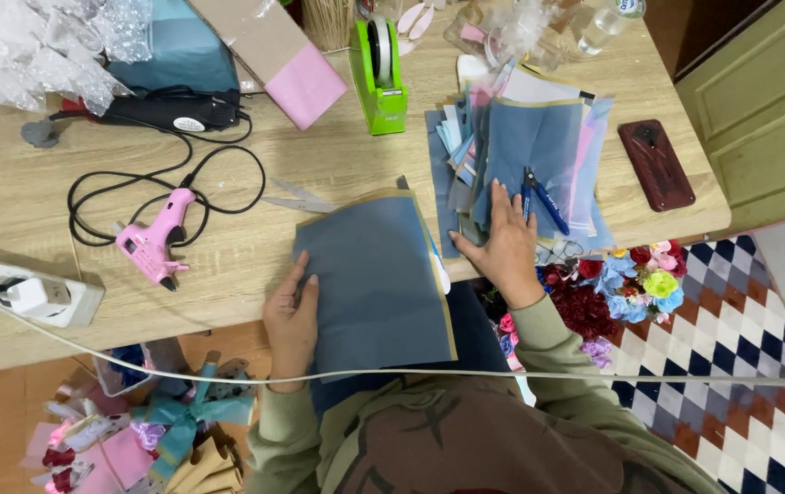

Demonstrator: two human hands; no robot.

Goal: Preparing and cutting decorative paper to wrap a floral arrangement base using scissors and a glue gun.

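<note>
The person sits at a wooden table (337, 160) with a big blue sheet (374, 274) lying flat in front of them, its near end hanging a little over the table edge. The left hand (292, 316) lies flat on the left side of the sheet, fingers together, pressing it down and gripping nothing. The right hand (505, 242) lies spread out on a pile of papers (539, 137) just beside the sheet, fingers apart, also gripping nothing. A blue pen (546, 201) lies on the pile, close to the right fingers. Scissors (296, 197) peek out from behind the sheet's top left corner. A pink glue gun (156, 240) lies to the left, well apart from the hands, and a green tape holder (379, 78) stands farther back. A dark red phone (656, 165) lies at the right. It looks like the step of laying out one sheet and holding it still while the other hand sorts the pile. The next move likely needs a gentle, flat touch, since the thin sheet could slide off the edge or wrinkle.
</note>
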